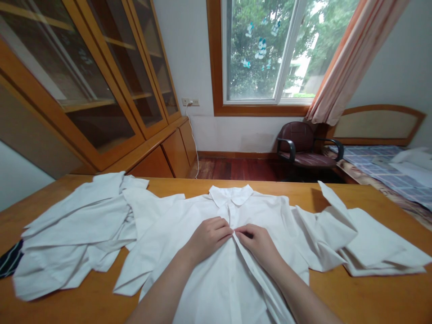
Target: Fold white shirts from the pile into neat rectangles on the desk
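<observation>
A white collared shirt (202, 288) lies spread out on the wooden table, its collar pointing away from me and its sleeves out to both sides. My left hand (212, 233) is closed on the front placket a little below the collar. Just beside it, my right hand (254, 238) pinches the placket's other edge, thumb and index finger together. The fingertips of both hands nearly meet at the shirt's centre line. Below them the front edge stands up in a loose fold. Whatever button is between the fingers is hidden.
Rumpled white garments (77, 225) are heaped on the left, with a dark striped cloth (11, 260) beside them. Folded white clothing (374, 243) lies on the right of the table (388, 297). Beyond stand a glass-door cabinet (135, 121), an armchair (300, 144) and a bed (378, 166).
</observation>
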### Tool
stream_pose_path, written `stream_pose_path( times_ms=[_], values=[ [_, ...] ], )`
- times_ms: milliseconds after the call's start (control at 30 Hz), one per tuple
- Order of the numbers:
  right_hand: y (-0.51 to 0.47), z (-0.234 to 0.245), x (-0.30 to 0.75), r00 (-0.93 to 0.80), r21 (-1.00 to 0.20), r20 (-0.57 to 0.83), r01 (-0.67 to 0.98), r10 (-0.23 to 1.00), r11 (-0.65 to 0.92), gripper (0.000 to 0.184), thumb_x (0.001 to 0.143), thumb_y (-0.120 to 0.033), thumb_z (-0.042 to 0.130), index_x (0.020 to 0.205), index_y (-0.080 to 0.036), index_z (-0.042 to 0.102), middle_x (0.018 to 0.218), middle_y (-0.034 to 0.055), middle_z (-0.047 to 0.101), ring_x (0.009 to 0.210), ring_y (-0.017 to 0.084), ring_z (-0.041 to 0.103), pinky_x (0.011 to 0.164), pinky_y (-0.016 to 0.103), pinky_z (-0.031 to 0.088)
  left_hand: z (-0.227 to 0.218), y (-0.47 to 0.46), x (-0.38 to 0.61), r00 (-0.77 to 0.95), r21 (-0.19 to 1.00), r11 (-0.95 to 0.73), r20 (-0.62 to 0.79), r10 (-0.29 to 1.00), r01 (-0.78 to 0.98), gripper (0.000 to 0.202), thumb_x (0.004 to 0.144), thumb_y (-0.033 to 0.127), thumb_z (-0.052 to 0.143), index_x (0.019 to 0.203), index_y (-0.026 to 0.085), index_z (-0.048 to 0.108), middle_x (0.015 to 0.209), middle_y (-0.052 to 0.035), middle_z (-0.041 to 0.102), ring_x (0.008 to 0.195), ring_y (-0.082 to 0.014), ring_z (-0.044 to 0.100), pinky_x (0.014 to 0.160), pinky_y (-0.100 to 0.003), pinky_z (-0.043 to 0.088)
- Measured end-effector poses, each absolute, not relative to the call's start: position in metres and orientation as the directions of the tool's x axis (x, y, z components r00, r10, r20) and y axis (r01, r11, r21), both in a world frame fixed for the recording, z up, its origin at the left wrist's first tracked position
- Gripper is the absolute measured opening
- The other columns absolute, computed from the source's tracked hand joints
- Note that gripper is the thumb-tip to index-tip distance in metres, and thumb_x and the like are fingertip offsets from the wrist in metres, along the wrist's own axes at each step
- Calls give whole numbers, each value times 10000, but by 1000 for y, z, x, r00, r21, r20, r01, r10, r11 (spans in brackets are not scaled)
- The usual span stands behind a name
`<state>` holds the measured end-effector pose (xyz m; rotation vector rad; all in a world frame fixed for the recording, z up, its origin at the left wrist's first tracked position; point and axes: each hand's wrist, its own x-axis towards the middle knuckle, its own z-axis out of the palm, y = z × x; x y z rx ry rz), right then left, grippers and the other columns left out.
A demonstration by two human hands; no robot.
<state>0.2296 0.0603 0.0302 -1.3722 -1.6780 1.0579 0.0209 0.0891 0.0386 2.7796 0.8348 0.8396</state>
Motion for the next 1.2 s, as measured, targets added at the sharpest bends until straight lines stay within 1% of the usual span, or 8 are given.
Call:
stream_pose_path(
  times_ms=[267,433,700,933,1200],
  values=[
    [60,27,229,-177,-916,37,388,983,104,221,844,-262,606,903,-234,817,893,46,789,838,223,714,786,312,526,40,89,22,695,260,-839,473,542,477,215,1021,262,498,927,186,675,846,-27,654,783,-141,601,710,-260,477],
    [61,26,230,-176,-917,43,384,984,109,215,845,-268,608,889,-239,817,893,46,789,841,229,713,792,320,527,37,89,21,700,262,-839,463,543,478,197,1018,258,502,956,188,675,866,-30,656,800,-145,603,727,-264,486],
    [61,26,230,-172,-919,36,382,984,100,210,842,-273,610,884,-231,812,898,51,789,839,231,710,794,327,521,40,88,21,695,261,-842,478,538,472,187,1014,246,508,939,190,670,861,-30,654,789,-143,609,721,-262,486],
    [62,23,231,-161,-915,16,395,987,80,240,832,-267,614,974,-210,799,952,60,788,847,227,701,795,328,519,39,89,21,698,252,-846,481,530,469,190,1016,237,498,939,187,664,857,-32,652,792,-146,610,721,-268,485],
    [62,26,231,-193,-910,40,398,980,116,233,834,-240,604,955,-218,802,934,54,784,846,221,694,801,330,511,37,89,20,708,250,-843,459,537,477,201,1019,252,493,938,191,667,858,-32,652,804,-155,606,729,-281,485]
  ],
)
